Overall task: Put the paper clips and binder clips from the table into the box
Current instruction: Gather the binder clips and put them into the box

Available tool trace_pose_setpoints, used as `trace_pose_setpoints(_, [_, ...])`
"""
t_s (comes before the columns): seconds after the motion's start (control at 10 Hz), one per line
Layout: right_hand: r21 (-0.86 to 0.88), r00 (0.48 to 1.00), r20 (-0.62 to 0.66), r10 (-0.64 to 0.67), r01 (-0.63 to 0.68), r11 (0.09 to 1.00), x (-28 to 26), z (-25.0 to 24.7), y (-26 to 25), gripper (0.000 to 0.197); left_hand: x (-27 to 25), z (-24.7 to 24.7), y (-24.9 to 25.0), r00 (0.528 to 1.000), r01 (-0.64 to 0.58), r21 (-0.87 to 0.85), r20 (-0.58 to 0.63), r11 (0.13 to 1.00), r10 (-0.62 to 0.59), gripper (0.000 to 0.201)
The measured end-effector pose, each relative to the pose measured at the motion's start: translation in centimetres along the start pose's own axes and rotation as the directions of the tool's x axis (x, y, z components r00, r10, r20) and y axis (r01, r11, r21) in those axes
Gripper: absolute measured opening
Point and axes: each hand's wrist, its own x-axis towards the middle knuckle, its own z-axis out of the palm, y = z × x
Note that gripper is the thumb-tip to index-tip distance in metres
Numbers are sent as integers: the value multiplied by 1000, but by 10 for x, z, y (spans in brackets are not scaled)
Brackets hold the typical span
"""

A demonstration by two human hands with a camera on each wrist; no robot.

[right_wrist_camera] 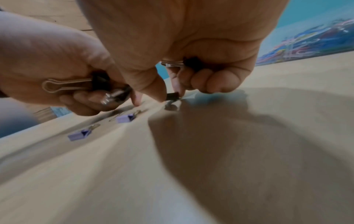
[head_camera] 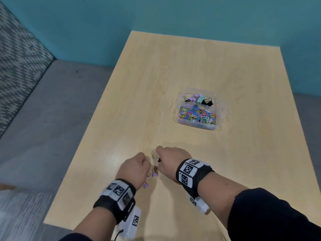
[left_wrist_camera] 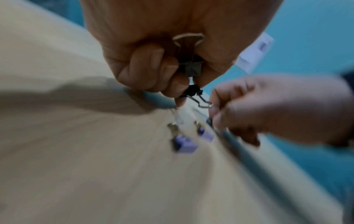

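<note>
My left hand [head_camera: 139,164] is curled and grips a black binder clip [left_wrist_camera: 189,66] in its palm, low over the table. Just to its right, my right hand [head_camera: 166,159] pinches a small black binder clip [right_wrist_camera: 172,96] between thumb and forefinger at the table surface. It keeps another black clip [right_wrist_camera: 188,62] tucked under its curled fingers. Two purple binder clips [head_camera: 154,174] [head_camera: 146,185] lie on the table below my left hand. The clear plastic box [head_camera: 220,108] stands farther back on the right, with coloured paper clips in the near compartment and binder clips in the far one.
The light wooden table [head_camera: 191,66] has its left edge beside a grey upholstered bench [head_camera: 43,110]. A teal wall [head_camera: 156,14] runs behind it. Both wrists carry black bands with marker tags.
</note>
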Motion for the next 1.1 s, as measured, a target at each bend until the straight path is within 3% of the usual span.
trace_pose_setpoints(0.1, [200, 990, -9, 141, -137, 970, -8, -9, 14, 13, 0, -11, -6, 979, 193, -614, 64, 765, -195, 25])
trace_pose_setpoints(0.2, [707, 957, -12, 291, -198, 679, -23, -29, 26, 11, -2, -30, -1, 966, 245, -894, 193, 375, -171, 16])
trace_pose_setpoints(0.3, [999, 963, 34, 267, -26, -33, -41, -59, 38, 15, 5, -43, 14, 971, 237, -951, 226, 200, -75, 23])
trace_pose_setpoints(0.4, [940, 980, 82, 184, -15, -340, -39, -83, 49, 12, 27, -44, 46, 968, 249, -945, 241, 211, -64, 25])
trace_pose_setpoints(0.5, [953, 960, 108, 257, -27, -301, -15, -101, 64, 14, 62, -42, 92, 974, 225, -911, 207, 346, -89, 21])
trace_pose_setpoints(0.6, [986, 879, 77, 470, 3, -167, 5, -124, 95, 11, 103, -40, 145, 977, 212, -826, 171, 523, -126, 17])
trace_pose_setpoints(0.7, [1000, 808, 4, 589, -2, -4, 23, -147, 137, 7, 141, -36, 192, 991, 130, -697, 116, 705, -68, 11])
trace_pose_setpoints(0.8, [955, 789, -12, 614, -173, 242, 42, -159, 169, 11, 165, -29, 224, 998, 35, -580, 69, 814, 7, 3])
trace_pose_setpoints(0.9, [945, 802, 4, 597, -199, 261, 52, -160, 185, 8, 182, -17, 236, 996, -2, -518, 73, 856, 47, 8])
trace_pose_setpoints(1.0, [954, 813, -5, 582, -171, 248, 49, -162, 181, 13, 178, -14, 242, 992, 42, -601, 120, 798, 38, 11])
trace_pose_setpoints(1.1, [965, 780, -112, 616, -63, 255, 38, -155, 175, 7, 169, -18, 228, 997, 19, -670, 71, 742, 39, 11])
